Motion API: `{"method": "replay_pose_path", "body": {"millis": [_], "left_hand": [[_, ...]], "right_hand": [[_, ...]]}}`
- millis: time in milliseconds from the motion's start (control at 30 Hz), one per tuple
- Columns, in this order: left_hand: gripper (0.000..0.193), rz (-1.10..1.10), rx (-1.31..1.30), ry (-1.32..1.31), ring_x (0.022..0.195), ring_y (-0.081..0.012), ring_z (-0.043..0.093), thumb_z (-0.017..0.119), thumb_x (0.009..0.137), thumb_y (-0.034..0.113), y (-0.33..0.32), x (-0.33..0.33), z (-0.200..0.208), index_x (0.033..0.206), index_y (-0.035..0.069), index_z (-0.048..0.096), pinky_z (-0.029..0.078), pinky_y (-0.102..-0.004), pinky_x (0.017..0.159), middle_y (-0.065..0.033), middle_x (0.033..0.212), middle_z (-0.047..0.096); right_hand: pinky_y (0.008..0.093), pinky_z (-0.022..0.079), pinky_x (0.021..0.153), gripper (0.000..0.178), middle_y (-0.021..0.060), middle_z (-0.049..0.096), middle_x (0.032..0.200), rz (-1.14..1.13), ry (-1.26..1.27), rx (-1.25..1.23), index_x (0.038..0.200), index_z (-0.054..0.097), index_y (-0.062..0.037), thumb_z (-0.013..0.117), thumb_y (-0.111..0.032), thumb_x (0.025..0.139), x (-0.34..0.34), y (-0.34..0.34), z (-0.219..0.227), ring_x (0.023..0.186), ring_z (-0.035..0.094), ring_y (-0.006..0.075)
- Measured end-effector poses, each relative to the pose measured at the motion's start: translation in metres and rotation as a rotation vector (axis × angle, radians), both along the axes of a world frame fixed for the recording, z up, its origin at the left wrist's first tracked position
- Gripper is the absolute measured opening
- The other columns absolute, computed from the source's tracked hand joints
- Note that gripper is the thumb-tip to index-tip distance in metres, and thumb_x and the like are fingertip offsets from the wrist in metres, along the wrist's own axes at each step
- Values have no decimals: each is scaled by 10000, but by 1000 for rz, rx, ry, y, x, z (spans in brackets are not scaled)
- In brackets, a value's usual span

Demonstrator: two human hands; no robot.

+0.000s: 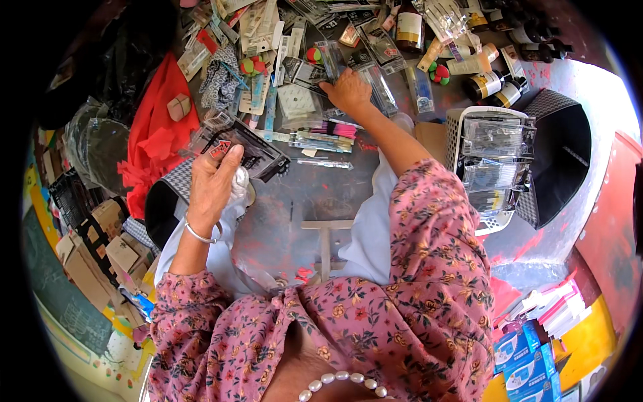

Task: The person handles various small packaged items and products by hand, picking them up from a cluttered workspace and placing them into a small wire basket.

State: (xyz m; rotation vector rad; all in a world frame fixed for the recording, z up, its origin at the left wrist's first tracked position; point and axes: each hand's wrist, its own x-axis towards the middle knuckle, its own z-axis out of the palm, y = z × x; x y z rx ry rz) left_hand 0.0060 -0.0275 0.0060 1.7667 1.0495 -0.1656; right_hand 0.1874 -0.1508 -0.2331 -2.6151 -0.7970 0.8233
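Note:
My left hand (pixel 213 182) is closed on a stack of flat clear-and-black plastic packages (pixel 261 153), its thumb beside a red arrow mark. They are held at a tilt above the near left of the table pile. My right hand (pixel 348 92) reaches into the middle of the pile. Its fingers curl at the edge of a clear-and-black plastic package (pixel 331 59), and the fingertips are partly hidden. Just nearer than that hand lie slim packs of pens (pixel 325 139), some with pink parts. A pale square packet (pixel 299 102) rests to its left.
On the right stands a white basket (pixel 487 109) with stacked clear packages (pixel 495 157), next to a dark open bin (pixel 559 157). Brown bottles (pixel 410 30) stand or lie at the far right. Red cloth (pixel 161 127) hangs at left. Blue boxes (pixel 526 365) are low right.

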Motion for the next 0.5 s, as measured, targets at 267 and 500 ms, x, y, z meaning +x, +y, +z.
{"method": "replay_pose_path", "body": {"millis": [267, 500], "left_hand": [[281, 172, -150, -2, 548, -2, 314, 540, 879, 184, 9, -9, -2, 616, 98, 488, 239, -200, 454, 94, 593, 399], [180, 584, -533, -38, 486, -103, 559, 550, 862, 234, 12, -5, 1, 788, 73, 581, 442, -224, 435, -5, 631, 578]], "right_hand": [[428, 472, 715, 243, 225, 614, 784, -208, 1, -16, 811, 596, -10, 483, -216, 749, 19, -19, -31, 814, 608, 351], [294, 431, 620, 160, 67, 638, 775, -560, 795, 675, 784, 610, -4, 474, -64, 726, 27, -38, -19, 679, 581, 177]]}}
